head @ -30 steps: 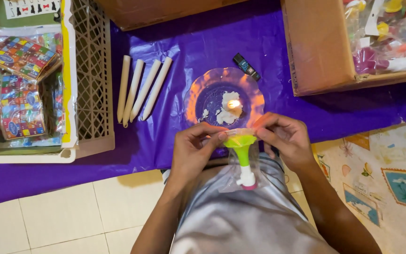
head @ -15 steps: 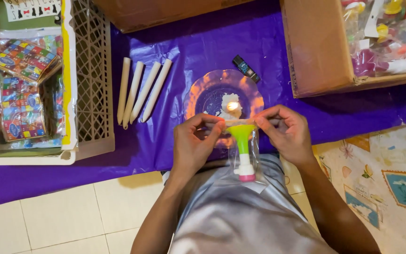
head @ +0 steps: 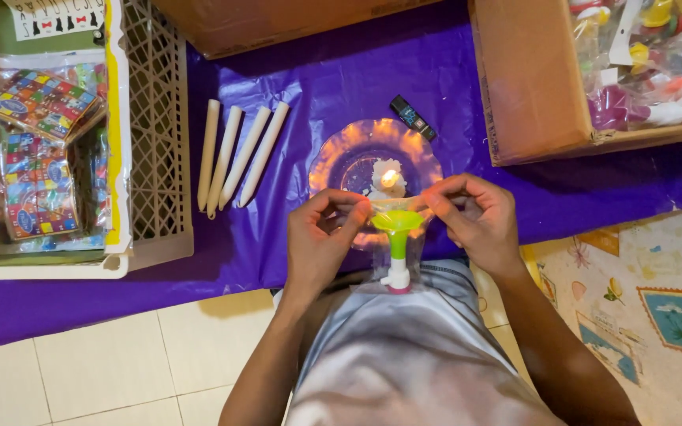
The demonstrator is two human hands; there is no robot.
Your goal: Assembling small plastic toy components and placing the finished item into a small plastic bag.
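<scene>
Item in hand: a clear plastic bag [head: 395, 252] containing a small toy horn [head: 397, 237] with a green flared bell, green stem and white-and-pink base, held upright over the person's lap at the near edge of the purple cloth [head: 317, 71]. Left hand [head: 321, 237]: fingers closed, pinching the bag's top edge on its left side. Right hand [head: 471, 217]: fingers likewise closed, pinching the same top edge on its right side. Just beyond the bag's top: a lit candle stub [head: 387, 181] with melted white wax, standing on a clear plate [head: 341, 162]. Beside the plate, farther off: a small dark oblong object [head: 413, 117]. Left of the plate: four cream candles [head: 240, 156] lying side by side. Far left: a beige plastic crate [head: 155, 150] holding wrapped board games [head: 37, 102]. Upper right: a cardboard box [head: 530, 87] of bagged toys [head: 649, 55].
</scene>
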